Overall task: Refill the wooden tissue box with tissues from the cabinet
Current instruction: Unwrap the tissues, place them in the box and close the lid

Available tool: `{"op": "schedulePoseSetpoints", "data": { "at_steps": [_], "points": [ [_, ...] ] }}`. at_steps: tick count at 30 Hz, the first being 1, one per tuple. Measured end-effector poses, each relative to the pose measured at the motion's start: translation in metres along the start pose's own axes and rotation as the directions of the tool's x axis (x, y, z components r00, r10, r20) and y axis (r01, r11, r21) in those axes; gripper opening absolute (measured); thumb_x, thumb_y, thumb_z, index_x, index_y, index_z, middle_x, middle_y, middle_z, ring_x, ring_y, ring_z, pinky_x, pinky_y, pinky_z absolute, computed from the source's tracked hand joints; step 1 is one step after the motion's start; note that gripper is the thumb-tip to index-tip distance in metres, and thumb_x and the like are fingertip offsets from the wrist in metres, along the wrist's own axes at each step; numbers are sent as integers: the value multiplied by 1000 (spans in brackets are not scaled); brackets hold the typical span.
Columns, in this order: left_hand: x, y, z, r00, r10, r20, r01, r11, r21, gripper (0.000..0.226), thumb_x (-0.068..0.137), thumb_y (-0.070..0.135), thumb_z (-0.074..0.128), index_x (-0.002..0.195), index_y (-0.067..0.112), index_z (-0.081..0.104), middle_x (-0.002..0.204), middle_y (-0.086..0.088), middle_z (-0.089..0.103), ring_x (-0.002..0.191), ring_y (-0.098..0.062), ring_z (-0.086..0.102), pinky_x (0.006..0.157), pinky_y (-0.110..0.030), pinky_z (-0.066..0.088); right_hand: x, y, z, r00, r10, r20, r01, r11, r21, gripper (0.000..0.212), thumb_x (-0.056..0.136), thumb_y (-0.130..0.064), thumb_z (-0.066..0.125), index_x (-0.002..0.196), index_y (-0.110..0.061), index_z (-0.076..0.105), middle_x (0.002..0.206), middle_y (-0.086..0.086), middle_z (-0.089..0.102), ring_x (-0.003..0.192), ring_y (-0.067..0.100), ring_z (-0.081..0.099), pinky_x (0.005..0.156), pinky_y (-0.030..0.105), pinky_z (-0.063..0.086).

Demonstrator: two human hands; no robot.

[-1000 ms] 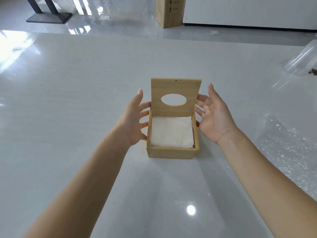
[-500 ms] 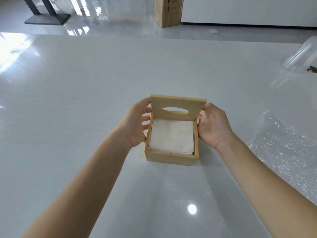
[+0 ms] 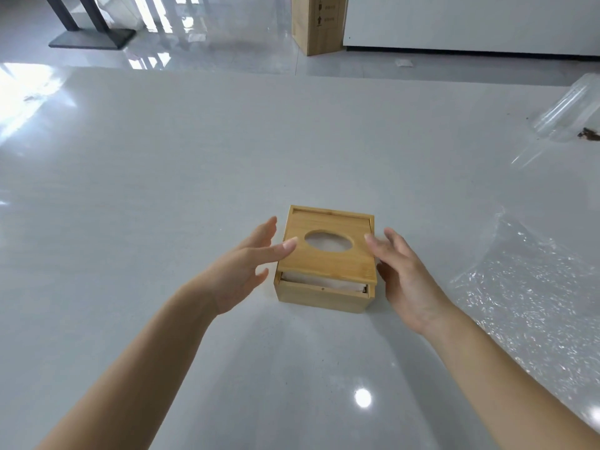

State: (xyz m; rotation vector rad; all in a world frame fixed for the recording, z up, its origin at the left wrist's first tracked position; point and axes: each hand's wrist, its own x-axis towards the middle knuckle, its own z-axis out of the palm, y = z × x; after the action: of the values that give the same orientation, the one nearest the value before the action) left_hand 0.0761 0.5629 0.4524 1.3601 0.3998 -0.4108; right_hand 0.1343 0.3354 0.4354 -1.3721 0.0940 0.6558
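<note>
Wooden tissue box [image 3: 324, 295] on table, oval-holed lid [image 3: 328, 254] almost shut over white tissues [image 3: 324, 285].

Crinkled clear plastic wrap [image 3: 532, 287] lies on the glossy grey table [image 3: 162, 190].

A bright, evenly lit indoor scene in daylight. The glossy pale worktop [image 3: 162, 190] carries a blown-out white glare patch at its far left edge and a small round lamp reflection near the bottom centre. The shiny floor [image 3: 201, 43] beyond mirrors bright window streaks. Soft, faint shadows lie under the wooden tissue box [image 3: 324, 297] and both forearms. Fingertips of both hands look slightly motion-blurred. Wide-angle distortion bends the worktop's far edge. Crinkled clear plastic [image 3: 535, 303] at right sparkles with highlights.
</note>
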Motion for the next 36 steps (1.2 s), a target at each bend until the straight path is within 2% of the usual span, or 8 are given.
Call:
{"op": "schedulePoseSetpoints", "data": {
  "at_steps": [3, 7, 9, 15, 22, 31, 34, 36],
  "points": [
    [0, -9, 8, 995, 29, 94, -29, 1000, 4, 111, 55, 71, 71, 147, 39, 19, 153, 20, 22, 141, -2, 20, 119, -43, 9, -8, 6, 1, 997, 8, 74, -9, 1000, 16, 122, 52, -53, 79, 149, -25, 10, 149, -6, 32, 137, 10, 31, 117, 38, 17],
    [3, -21, 28, 986, 159, 58, -155, 986, -68, 75, 80, 58, 52, 146, 32, 27, 144, 13, 45, 131, -4, 42, 114, -35, 25, -10, 0, 12, 972, -81, 222, 82, 997, 6, 56, 81, -37, 63, 133, -32, 43, 132, -4, 57, 120, 14, 55, 100, 35, 43],
    [2, -26, 34, 985, 172, 6, -171, 979, -114, 80, 76, 53, 57, 147, 38, 22, 143, 18, 45, 129, -2, 43, 114, -35, 25, -8, -1, 14, 970, -96, 222, 93, 995, 24, 46, 84, -32, 58, 128, -36, 47, 128, -5, 60, 117, 15, 58, 96, 37, 46],
    [4, -32, 38, 976, 214, -47, -219, 965, -145, 72, 81, 39, 54, 145, 42, 22, 138, 18, 49, 121, 1, 51, 98, -26, 39, -1, 0, 13, 968, -106, 229, 105, 994, 15, 48, 85, -30, 57, 130, -41, 44, 126, -6, 61, 116, 17, 59, 92, 37, 49],
    [7, -40, 35, 971, 224, -77, -232, 967, -109, 80, 80, 25, 58, 146, 43, 17, 143, 15, 45, 128, -6, 46, 107, -30, 35, 4, 10, 11, 973, -125, 196, 134, 991, -31, 68, 85, -22, 58, 142, -40, 25, 133, -8, 57, 120, 13, 56, 97, 34, 44],
    [7, -37, 33, 969, 242, -49, -246, 964, -96, 74, 82, 19, 57, 145, 39, 26, 141, 12, 49, 127, -9, 49, 106, -31, 36, 5, 12, 11, 975, -162, 155, 182, 976, -121, 61, 86, -24, 62, 138, -40, 34, 129, -9, 59, 118, 12, 56, 101, 37, 42],
    [5, -28, 29, 971, 232, -59, -237, 968, -87, 68, 80, 25, 59, 143, 34, 34, 138, 9, 52, 125, -9, 50, 106, -31, 35, 2, 11, 7, 981, -172, 87, 185, 969, -162, 74, 78, -37, 67, 142, -38, 31, 142, -10, 47, 129, 6, 44, 110, 36, 33],
    [1, -22, 28, 971, 220, -95, -220, 975, 10, 71, 78, 44, 60, 143, 36, 33, 143, 15, 44, 130, -3, 41, 114, -34, 24, -3, 6, 3, 982, -190, -2, 184, 952, -244, 86, 74, -49, 68, 145, -39, 21, 153, -15, 26, 137, -2, 25, 115, 31, 20]
  ]
}}
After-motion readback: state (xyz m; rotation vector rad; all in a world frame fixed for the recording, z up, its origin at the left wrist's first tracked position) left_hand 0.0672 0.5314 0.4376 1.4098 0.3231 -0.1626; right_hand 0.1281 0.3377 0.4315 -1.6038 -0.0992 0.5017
